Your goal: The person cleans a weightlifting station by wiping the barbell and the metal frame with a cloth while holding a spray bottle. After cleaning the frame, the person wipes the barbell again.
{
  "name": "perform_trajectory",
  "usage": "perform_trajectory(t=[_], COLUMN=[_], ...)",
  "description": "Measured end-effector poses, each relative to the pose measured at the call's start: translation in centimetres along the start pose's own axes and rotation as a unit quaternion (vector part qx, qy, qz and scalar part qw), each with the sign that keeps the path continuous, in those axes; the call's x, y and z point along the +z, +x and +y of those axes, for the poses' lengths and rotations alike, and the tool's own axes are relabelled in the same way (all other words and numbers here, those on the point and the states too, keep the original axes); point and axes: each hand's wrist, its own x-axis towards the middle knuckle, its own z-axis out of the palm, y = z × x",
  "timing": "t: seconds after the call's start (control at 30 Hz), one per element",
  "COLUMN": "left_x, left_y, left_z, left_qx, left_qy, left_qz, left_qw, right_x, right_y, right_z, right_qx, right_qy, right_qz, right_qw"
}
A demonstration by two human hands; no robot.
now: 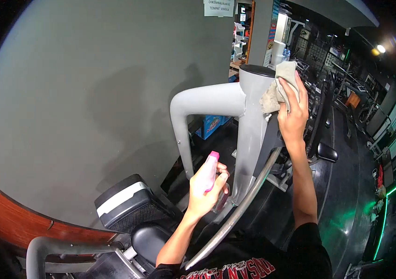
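My left hand (201, 193) is wrapped round a spray bottle with a pink and white head (211, 170); its clear body shows only in part below my fingers. My right hand (294, 114) grips a bunched, light beige cloth (285, 74), which lies against the upper side of a thick grey machine post (254, 121). A black cap (257, 70) tops this post. From its left side a bent grey tube (202, 100) runs out and down. A long bare metal bar (240, 211) slants between my two forearms.
Black padded seat parts (124, 204) are at lower left, beside a grey wall (67, 93) with red-brown wood trim (26, 221). Dark gym flooring (333, 200) stretches right, with several exercise machines and a green light strip (384, 228). A paper sign (219, 7) hangs above.
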Motion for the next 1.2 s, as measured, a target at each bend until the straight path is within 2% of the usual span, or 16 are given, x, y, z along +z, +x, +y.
perform_trajectory(t=[0.17, 0.23, 0.37, 0.43, 0.47, 0.6, 0.67, 0.8, 0.87, 0.9, 1.0, 1.2], left_x=[0.0, -0.2, 0.2, 0.2, 0.1, -0.1, -0.2, -0.4, -0.4, -0.4, -0.2, 0.4], left_y=[0.0, -0.1, -0.3, -0.4, -0.4, -0.5, -0.5, -0.4, -0.4, -0.5, -0.5, -0.7], left_z=[-0.4, -0.6, -0.6, -0.6, -0.7, -0.9, -0.7, -0.8, -0.8, -0.9, -1.0, -0.3], left_qx=[0.006, 0.013, -0.005, -0.006, -0.009, -0.003, -0.007, -0.002, -0.011, -0.011, -0.014, -0.034], left_qy=[-0.008, 0.008, 0.025, 0.025, 0.025, 0.032, 0.042, 0.045, 0.049, 0.048, 0.034, 0.014], left_qz=[0.014, -0.028, -0.031, -0.029, -0.026, -0.030, -0.035, -0.024, -0.026, -0.027, -0.029, -0.042], left_qw=[1.000, 0.999, 0.999, 0.999, 0.999, 0.999, 0.998, 0.999, 0.998, 0.998, 0.999, 0.998], right_x=[-0.8, -1.0, -0.9, -1.2, -1.3, -1.9, -2.4, -3.1, -3.7, -3.7, -3.7, -3.7], right_y=[-0.3, -0.2, -0.5, -1.2, -1.6, -5.1, -7.5, -11.6, -12.3, -12.6, -11.9, -4.6], right_z=[-0.1, -0.1, -0.5, -0.7, -1.0, -2.1, -2.9, -3.3, -3.5, -3.5, -4.2, -4.6], right_qx=[-0.012, -0.009, -0.020, -0.102, -0.102, -0.121, -0.099, -0.089, -0.071, -0.069, -0.069, -0.171], right_qy=[-0.040, -0.039, -0.053, -0.140, -0.140, -0.147, -0.158, -0.163, -0.120, -0.086, -0.023, -0.078], right_qz=[-0.024, -0.037, -0.022, -0.038, -0.037, -0.097, -0.178, -0.236, -0.315, -0.322, -0.295, -0.189], right_qw=[0.999, 0.999, 0.998, 0.984, 0.984, 0.977, 0.966, 0.954, 0.939, 0.940, 0.953, 0.964])
